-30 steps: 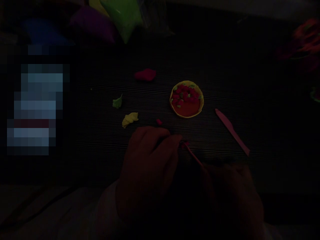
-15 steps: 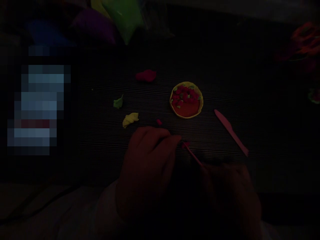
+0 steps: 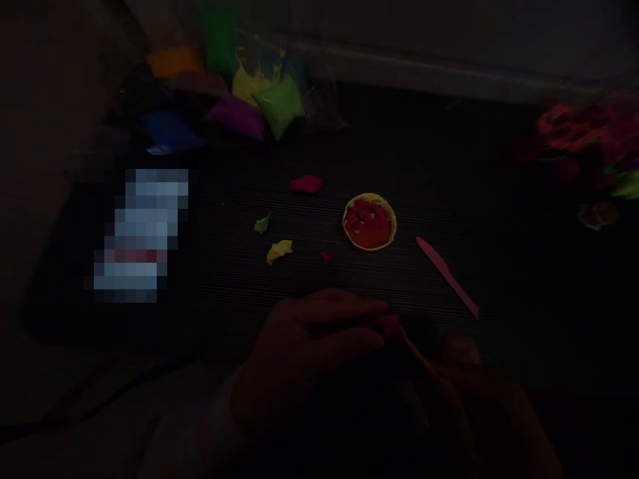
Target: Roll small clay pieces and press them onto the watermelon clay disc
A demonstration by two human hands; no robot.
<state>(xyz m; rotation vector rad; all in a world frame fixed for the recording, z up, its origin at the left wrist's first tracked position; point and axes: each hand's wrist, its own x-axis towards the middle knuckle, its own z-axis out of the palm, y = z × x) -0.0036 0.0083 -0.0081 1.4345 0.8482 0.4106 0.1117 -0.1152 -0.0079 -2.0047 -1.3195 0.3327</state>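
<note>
In the dim light, my right hand (image 3: 492,406) is closed around a thin pink modelling tool (image 3: 417,352). The tool's tip meets a small piece of red clay (image 3: 390,324). My left hand (image 3: 304,359) has its thumb and finger closed on that clay. Beyond my hands stands a small yellow clay tart (image 3: 369,247) with an orange-red filling, topped with red lumps and green bits. A tiny red clay bit (image 3: 325,255) lies to the left of the tart. A pink plastic clay knife (image 3: 446,274) lies to its right.
Left of the tart lie lumps of red clay (image 3: 306,184), green clay (image 3: 262,223) and yellow clay (image 3: 279,251). Bags of coloured clay (image 3: 239,118) sit at the back left, near a blurred-out bright screen (image 3: 144,233). Colourful flower-like pieces (image 3: 574,130) stand at the right.
The view has shifted back, showing more of the table. The red clay at the tool's tip has come off the tabletop and is now between my left fingertips.
</note>
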